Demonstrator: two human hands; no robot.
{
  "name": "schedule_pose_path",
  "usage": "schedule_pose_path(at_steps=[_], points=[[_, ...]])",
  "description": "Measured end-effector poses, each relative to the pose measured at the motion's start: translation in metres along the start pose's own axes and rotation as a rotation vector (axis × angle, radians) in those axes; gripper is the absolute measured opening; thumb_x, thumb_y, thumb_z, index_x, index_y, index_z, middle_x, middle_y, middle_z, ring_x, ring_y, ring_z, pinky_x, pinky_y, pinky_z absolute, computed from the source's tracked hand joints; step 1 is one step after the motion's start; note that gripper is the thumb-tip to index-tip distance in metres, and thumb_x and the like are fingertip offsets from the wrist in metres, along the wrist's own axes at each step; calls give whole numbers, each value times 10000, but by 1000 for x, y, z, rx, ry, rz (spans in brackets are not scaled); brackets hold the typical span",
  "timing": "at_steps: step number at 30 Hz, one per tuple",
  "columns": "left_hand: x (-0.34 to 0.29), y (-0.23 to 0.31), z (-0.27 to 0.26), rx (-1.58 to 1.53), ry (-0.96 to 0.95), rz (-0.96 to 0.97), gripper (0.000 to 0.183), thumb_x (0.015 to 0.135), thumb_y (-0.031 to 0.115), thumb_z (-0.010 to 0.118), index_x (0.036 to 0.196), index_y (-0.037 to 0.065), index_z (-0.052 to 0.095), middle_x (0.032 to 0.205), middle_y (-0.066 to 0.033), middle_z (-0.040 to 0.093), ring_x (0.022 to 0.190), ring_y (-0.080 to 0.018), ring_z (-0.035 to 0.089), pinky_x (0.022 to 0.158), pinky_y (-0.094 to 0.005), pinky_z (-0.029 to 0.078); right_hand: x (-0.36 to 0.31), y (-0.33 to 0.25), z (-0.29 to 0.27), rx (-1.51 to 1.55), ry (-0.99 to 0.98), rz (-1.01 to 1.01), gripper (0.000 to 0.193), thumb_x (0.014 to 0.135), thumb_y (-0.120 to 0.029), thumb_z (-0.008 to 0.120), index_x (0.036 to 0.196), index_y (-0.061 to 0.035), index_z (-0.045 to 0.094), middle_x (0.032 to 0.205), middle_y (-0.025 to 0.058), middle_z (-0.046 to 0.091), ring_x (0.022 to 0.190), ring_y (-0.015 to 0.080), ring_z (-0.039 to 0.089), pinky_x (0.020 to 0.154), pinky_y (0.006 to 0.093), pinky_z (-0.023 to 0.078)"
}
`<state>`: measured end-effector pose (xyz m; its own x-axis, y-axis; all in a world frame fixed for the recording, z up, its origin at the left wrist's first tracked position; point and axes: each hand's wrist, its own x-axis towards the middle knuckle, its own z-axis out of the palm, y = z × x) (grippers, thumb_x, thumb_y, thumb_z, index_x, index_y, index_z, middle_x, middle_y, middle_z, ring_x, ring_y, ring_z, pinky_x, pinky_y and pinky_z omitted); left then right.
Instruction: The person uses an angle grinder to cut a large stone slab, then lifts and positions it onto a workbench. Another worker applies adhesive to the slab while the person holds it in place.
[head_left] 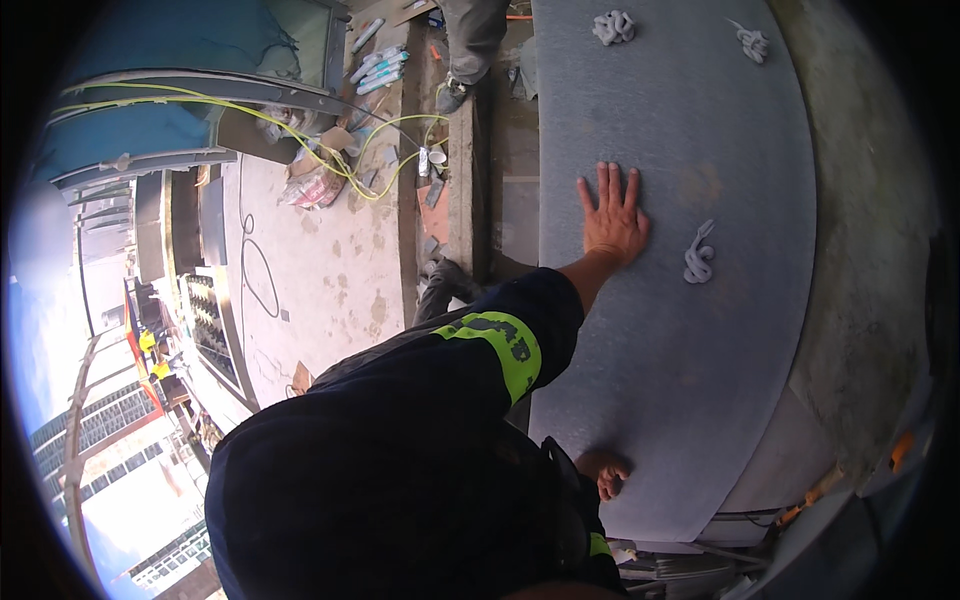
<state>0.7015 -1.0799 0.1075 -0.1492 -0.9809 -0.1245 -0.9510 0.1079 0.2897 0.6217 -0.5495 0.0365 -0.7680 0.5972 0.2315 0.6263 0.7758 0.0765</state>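
A large grey panel (590, 370) fills the right of the view, with its surface facing me. My left hand (613, 225) lies flat on it, fingers spread and pointing up the view, holding nothing. To the right of that hand sits a coiled lump of pale, putty-like paste (698, 258). A second coiled lump (614, 27) and a third one (753, 43) stick to the panel near its top. My right hand (606, 474) is low at the panel's left edge, its fingers curled in and shaded. Dark clothing hides part of it; what it grips, if anything, is not visible.
Another person's leg (474, 38) stands at the top. Several white and blue cartridges (380, 70), a yellow-green hose (345, 168) and a pinkish bag (312, 190) lie on the left ground. A concrete ledge (462, 190) runs beside the panel. An orange-handled object (806, 500) shows lower right.
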Motion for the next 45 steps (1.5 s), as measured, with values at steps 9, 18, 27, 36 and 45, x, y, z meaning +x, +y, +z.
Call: schedule_pose_path(at_steps=[9, 18, 27, 36, 45], points=[[1, 4, 9, 63, 26, 11, 772, 1039, 342, 475, 1739, 115, 244, 1796, -231, 205, 1698, -396, 52, 1321, -687, -15, -24, 1, 6, -30, -23, 151, 893, 1056, -701, 289, 1669, -56, 359, 1746, 214, 330, 1618, 363, 327, 1239, 576, 312], [3, 10, 20, 172, 46, 11, 793, 1027, 353, 432, 1753, 133, 201, 1797, -233, 193, 1699, -398, 45, 1320, -685, -8, -43, -18, -18, -41, -109, 215, 909, 1077, -703, 285, 1717, -57, 287, 1778, 200, 291, 1654, 359, 269, 1283, 590, 269], [-2, 8, 38, 265, 108, 8, 724, 1045, 334, 426, 1731, 153, 280, 1781, -212, 269, 1689, -379, 147, 1313, -678, 100, -40, -21, -36, -13, -227, 247, 917, 1085, -693, 249, 1739, -52, 221, 1820, 192, 183, 1695, 339, 153, 1321, 602, 179], [-1, 3, 37, 214, 100, -1, 763, 1033, 342, 469, 1741, 153, 253, 1797, -209, 221, 1696, -383, 97, 1317, -673, 52, -40, -19, -30, -91, -276, 249, 890, 1094, -700, 222, 1753, -101, 198, 1829, 146, 164, 1696, 317, 153, 1332, 591, 175], [-1, 7, 32, 191, 103, 19, 754, 1022, 334, 466, 1726, 133, 284, 1776, -240, 249, 1686, -415, 116, 1311, -692, 52, -39, -9, -14, 8, -150, 211, 920, 1069, -738, 275, 1717, -86, 293, 1782, 205, 286, 1660, 364, 261, 1298, 610, 224]])
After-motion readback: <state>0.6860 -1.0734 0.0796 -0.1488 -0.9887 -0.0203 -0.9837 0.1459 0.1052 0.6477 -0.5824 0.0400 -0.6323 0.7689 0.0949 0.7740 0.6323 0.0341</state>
